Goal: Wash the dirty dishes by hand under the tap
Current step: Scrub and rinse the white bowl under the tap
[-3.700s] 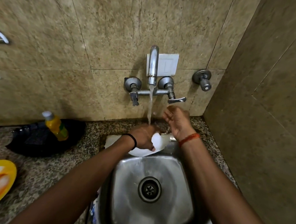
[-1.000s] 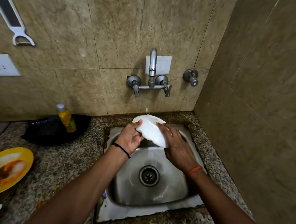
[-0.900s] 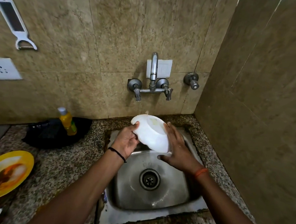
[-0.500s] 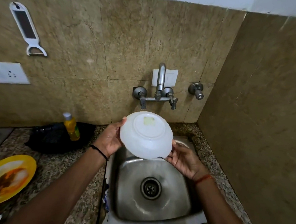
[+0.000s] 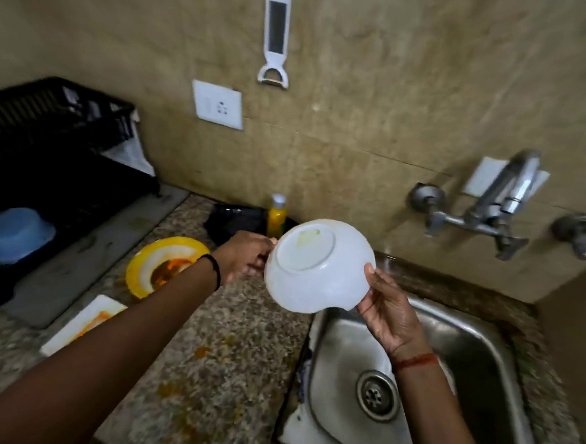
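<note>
Bowl [image 5: 319, 266] carried left off sink [image 5: 483, 340] | both hands [image 5: 244, 258] gripping rim

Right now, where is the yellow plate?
In the head view the yellow plate lies on the counter left of the sink, just beyond the left hand's wrist, between the black dish rack and the white bowl.

Tap [image 5: 506, 197] water that ran earlier is off now. We lifted the white bowl [image 5: 318, 266] out from under the spout and carried it left; it's now over the sink's [image 5: 483, 340] left rim and the bench [image 5: 215, 347] edge, underside facing us. Left hand [image 5: 244, 258] grips its left rim, right hand [image 5: 384, 308] moved from the tap handle to its right rim.
</note>
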Tool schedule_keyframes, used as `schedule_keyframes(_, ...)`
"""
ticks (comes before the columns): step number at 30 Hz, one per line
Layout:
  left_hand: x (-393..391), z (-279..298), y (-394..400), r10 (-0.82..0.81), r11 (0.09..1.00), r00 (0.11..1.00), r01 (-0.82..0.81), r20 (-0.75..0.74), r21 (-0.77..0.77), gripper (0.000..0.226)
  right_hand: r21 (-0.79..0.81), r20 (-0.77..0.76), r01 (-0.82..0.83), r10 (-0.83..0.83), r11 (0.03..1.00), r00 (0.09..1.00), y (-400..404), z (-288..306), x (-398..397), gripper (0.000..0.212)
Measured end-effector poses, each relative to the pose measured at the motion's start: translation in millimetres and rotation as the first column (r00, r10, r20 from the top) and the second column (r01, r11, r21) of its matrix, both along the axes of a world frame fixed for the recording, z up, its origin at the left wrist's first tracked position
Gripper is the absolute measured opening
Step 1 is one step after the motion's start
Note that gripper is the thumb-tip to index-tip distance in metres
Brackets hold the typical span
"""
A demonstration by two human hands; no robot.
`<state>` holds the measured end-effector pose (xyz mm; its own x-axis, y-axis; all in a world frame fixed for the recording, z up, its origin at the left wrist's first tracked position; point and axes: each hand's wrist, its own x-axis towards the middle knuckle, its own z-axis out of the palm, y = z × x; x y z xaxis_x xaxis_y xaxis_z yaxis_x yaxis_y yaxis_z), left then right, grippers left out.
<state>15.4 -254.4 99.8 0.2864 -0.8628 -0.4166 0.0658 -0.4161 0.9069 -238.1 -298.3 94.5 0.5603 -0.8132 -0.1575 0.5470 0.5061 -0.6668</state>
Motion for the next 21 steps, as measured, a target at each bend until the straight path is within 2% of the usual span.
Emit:
schedule_keyframes(5,99.8,19.1,12.5,0.001,0.999,0.966,0.008,0.258,-0.032,0.013,0.004,0.028,-0.078,0.078,0.997,0.997,4.5,5.5,91.3,0.030)
schedule_keyframes(6,122.6,24.4,15.5,0.030,0.997,0.951,-0.008,0.309,-0.072,0.014,0.004,0.035,-0.096,0.096,0.995,0.995,4.2,7.1,111.5,0.030)
schedule_keyframes(7,147.8,29.2,19.0,0.069,0.994,0.904,-0.026,0.422,-0.108,0.017,0.000,0.042,-0.109,0.109,0.994,0.993,3.8,8.6,132.2,0.030)
schedule_keyframes(9,196.3,39.0,31.1,0.116,0.993,0.672,-0.056,0.731,-0.107,0.020,-0.017,0.055,-0.124,0.125,0.992,0.991,3.7,9.1,172.2,0.032)
schedule_keyframes(10,219.7,43.8,38.4,0.132,0.991,0.553,-0.073,0.823,-0.110,0.020,-0.014,0.061,-0.126,0.127,0.992,0.990,4.1,8.2,192.5,0.033)
schedule_keyframes(13,288.7,53.8,52.9,0.213,0.977,0.349,-0.074,0.912,-0.200,0.020,0.016,0.087,-0.147,0.145,0.989,0.986,4.3,6.6,251.7,0.030)
schedule_keyframes(16,352.4,58.6,64.2,0.158,0.986,0.183,-0.089,0.970,-0.144,0.037,0.050,0.090,-0.168,0.163,0.985,0.983,4.0,5.1,310.0,0.036)
schedule_keyframes(18,386.8,57.6,71.2,0.041,0.992,0.157,-0.127,0.987,-0.021,0.047,0.077,0.115,-0.187,0.178,0.979,0.977,2.9,3.7,345.6,0.035)
schedule_keyframes(21,420.4,54.8,78.6,-0.092,0.982,0.257,-0.134,0.962,0.130,0.048,0.120,0.105,-0.211,0.199,0.970,0.974,-1.8,0.5,400.7,0.034)
